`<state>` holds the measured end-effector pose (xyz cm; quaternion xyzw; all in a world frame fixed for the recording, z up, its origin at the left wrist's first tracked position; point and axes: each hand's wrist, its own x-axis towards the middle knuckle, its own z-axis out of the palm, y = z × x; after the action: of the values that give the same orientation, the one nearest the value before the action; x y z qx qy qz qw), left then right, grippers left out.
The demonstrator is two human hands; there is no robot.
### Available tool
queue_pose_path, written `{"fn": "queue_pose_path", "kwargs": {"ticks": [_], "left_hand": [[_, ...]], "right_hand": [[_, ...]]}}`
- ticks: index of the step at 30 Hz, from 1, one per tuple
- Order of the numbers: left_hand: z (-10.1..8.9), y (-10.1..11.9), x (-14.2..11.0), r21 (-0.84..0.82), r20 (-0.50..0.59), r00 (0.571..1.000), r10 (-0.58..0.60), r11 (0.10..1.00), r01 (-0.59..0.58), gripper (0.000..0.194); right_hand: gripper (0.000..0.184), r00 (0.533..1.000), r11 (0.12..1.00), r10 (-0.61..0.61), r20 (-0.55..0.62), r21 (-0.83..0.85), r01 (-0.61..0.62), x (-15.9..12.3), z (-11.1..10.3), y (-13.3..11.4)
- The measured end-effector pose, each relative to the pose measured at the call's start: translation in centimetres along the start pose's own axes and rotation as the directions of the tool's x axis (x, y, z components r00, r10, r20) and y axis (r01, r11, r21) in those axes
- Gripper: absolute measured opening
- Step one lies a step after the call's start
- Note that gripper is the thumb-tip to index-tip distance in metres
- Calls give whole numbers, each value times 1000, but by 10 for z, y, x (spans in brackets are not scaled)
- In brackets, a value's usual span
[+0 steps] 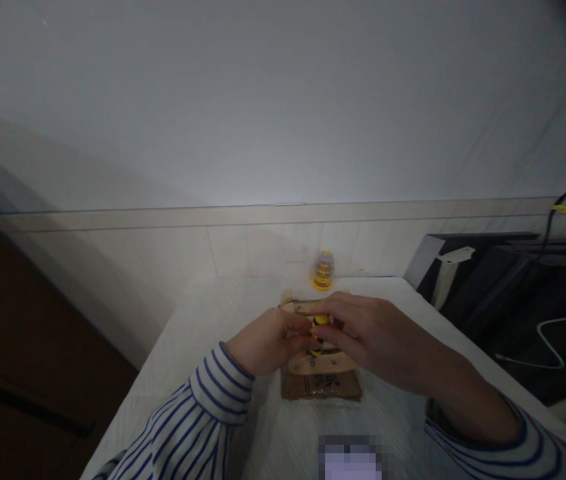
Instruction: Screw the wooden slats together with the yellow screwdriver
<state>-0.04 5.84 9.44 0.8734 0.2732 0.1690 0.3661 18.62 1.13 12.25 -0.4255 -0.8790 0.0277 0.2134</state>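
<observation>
Both hands meet over the middle of the table. My left hand (280,340) pinches a small yellow-and-black striped piece (320,321) from the left. From the right, the fingers of my right hand (357,327) close on the same piece, hiding part of it. Just below the hands lies a light wooden piece (320,364) with curved bars and small dark screws or dots. Under its near edge, a flat brown packet (320,387) with dark print shows. Beyond the hands stands a small clear domed container (323,272) with a yellow base and brownish-yellow contents.
A white covering lies over the table (203,320), which meets a pale wall at the back. Black panels and a white cable (555,327) are at the right. A dark brown surface (37,347) fills the left. A blurred-out device (353,463) is at the near edge.
</observation>
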Motion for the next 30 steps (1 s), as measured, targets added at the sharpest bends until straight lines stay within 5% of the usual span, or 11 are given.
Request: {"fn": "queue_pose_path", "kwargs": {"ticks": [21,30], "left_hand": [[-1,2,-1,12,21,1000,18,1000,-19,23],[-2,8,-1,-1,-142,988,-53,999,54,17]], "right_hand": [[25,1000,999,13,-21,-40,-13,1,3,0],[22,999,999,34,-18,-28,-34,1,2,-1]]}}
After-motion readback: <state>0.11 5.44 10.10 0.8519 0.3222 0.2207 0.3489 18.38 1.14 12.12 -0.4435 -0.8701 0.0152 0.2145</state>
